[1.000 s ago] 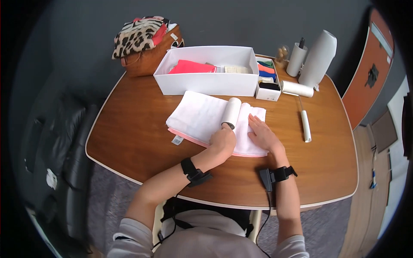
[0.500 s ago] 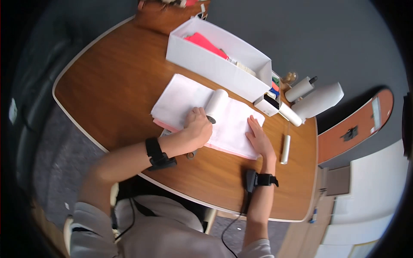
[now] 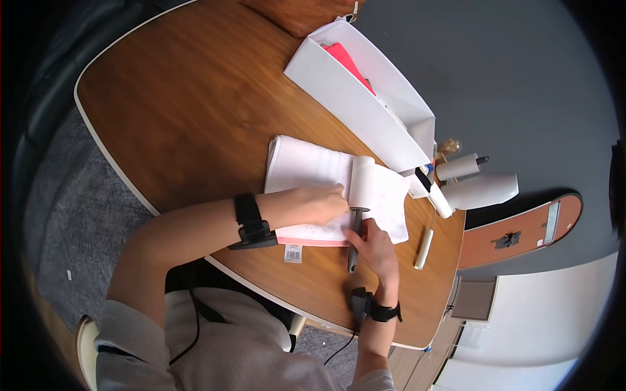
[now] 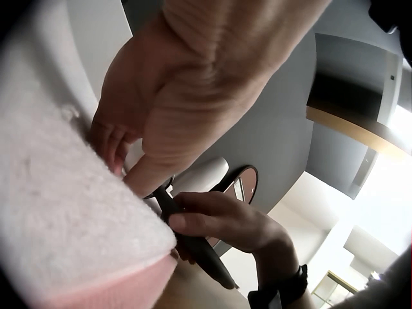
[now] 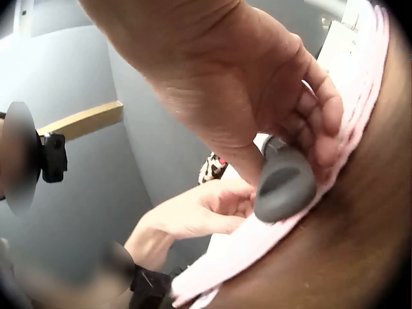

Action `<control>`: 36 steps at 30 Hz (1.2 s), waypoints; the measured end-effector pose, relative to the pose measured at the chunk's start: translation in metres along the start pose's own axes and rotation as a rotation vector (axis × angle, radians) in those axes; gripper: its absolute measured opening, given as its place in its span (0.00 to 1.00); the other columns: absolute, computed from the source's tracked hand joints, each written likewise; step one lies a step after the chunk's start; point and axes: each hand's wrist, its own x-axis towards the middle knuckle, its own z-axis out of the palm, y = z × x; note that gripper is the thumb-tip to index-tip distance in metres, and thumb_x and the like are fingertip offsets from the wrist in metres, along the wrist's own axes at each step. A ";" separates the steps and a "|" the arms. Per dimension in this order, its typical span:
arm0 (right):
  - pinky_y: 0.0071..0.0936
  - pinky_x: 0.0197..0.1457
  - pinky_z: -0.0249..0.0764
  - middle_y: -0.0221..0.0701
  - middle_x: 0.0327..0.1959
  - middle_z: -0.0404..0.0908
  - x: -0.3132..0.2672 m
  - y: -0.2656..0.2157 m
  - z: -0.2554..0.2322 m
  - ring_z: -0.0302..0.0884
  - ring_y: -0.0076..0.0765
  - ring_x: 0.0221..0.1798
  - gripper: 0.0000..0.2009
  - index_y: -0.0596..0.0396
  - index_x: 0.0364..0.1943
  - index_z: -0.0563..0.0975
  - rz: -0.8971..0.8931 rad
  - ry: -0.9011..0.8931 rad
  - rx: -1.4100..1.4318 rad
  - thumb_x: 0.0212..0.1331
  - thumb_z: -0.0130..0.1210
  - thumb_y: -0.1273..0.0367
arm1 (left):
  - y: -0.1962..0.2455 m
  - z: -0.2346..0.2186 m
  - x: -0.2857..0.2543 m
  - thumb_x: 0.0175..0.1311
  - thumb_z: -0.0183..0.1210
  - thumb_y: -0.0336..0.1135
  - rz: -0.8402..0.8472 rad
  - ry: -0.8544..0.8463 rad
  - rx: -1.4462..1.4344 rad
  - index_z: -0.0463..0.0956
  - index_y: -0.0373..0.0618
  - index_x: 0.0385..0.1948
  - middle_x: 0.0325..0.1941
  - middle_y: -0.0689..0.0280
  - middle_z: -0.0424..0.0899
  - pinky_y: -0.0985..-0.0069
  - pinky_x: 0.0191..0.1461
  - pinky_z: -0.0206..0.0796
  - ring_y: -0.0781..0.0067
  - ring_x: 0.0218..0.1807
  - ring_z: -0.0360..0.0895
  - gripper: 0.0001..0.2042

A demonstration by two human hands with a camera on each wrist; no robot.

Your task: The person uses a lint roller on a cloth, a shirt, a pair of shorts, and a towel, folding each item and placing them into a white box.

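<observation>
A folded white towel with a pink edge [image 3: 306, 163] lies on the table, and a lint roller [image 3: 362, 182] rests across it with its white roll on the cloth. My right hand [image 3: 377, 247] grips the lint roller's grey handle [image 5: 283, 190], thumb on one side and fingers on the other. Just left of the roll, my left hand [image 3: 319, 205] rests on the towel with its fingers loosely bent. The left wrist view shows that hand's thumb [image 4: 151, 172] extended near the towel surface. A paper tag [image 3: 293, 253] sticks out from the towel's near edge.
Behind the towel stands a long white box [image 3: 352, 107] with pinkish-red cloth inside. To the right lie a second roller with a white handle [image 3: 424, 249], a white bottle-shaped object [image 3: 479, 191] and an upright roll [image 3: 458, 167]. A brown bag [image 3: 300, 14] sits at the back.
The right hand has left the towel's right part and taken the lint roller's handle. The left hand has let the handle go and lies beside the roll. The head view has turned.
</observation>
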 end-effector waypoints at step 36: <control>0.47 0.36 0.72 0.52 0.23 0.76 -0.001 0.087 0.001 0.76 0.58 0.29 0.21 0.62 0.29 0.72 0.376 0.241 -0.311 0.62 0.34 0.56 | 0.006 -0.043 0.000 0.31 0.70 0.35 -0.187 -0.460 0.094 0.60 0.57 0.58 0.68 0.62 0.45 0.32 0.59 0.37 0.58 0.70 0.34 0.42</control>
